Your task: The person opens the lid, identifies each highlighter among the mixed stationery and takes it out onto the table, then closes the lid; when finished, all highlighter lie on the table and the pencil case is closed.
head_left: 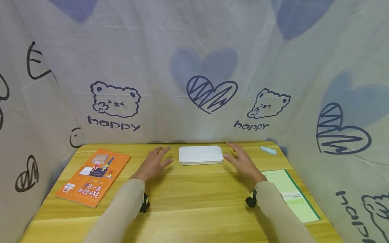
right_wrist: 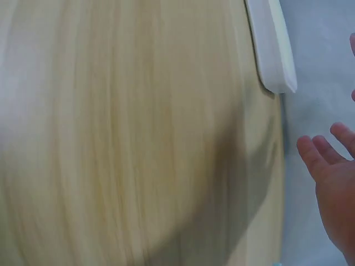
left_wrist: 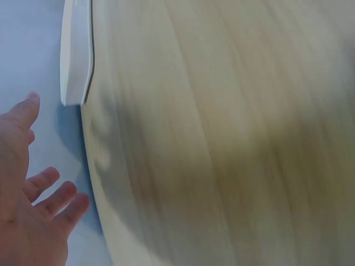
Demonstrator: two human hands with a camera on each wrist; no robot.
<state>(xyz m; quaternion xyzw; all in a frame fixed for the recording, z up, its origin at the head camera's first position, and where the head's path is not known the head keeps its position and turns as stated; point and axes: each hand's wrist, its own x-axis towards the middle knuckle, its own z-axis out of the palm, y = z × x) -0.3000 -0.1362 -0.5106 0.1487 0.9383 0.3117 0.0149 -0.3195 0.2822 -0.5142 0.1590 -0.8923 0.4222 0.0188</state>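
A white, rounded rectangular case (head_left: pixel 201 155) lies at the back edge of the wooden table in the head view. My left hand (head_left: pixel 153 164) hovers just left of it, fingers spread and apart from the case. On the other side, my right hand (head_left: pixel 242 162) is held with its fingers extended, close to the case's right end. Both hands hold nothing. The left wrist view shows one end of the case (left_wrist: pixel 76 55) beyond the left thumb. In the right wrist view the case's other end (right_wrist: pixel 272 50) appears above the right fingers.
An orange illustrated book (head_left: pixel 94 177) lies at the left of the table (head_left: pixel 188 202). A pale green booklet (head_left: pixel 293 194) sits at the right, partly under the right forearm in view. Behind it is a small light-blue stick-like piece (head_left: pixel 268 150). Printed white curtains (head_left: pixel 158 67) surround the table.
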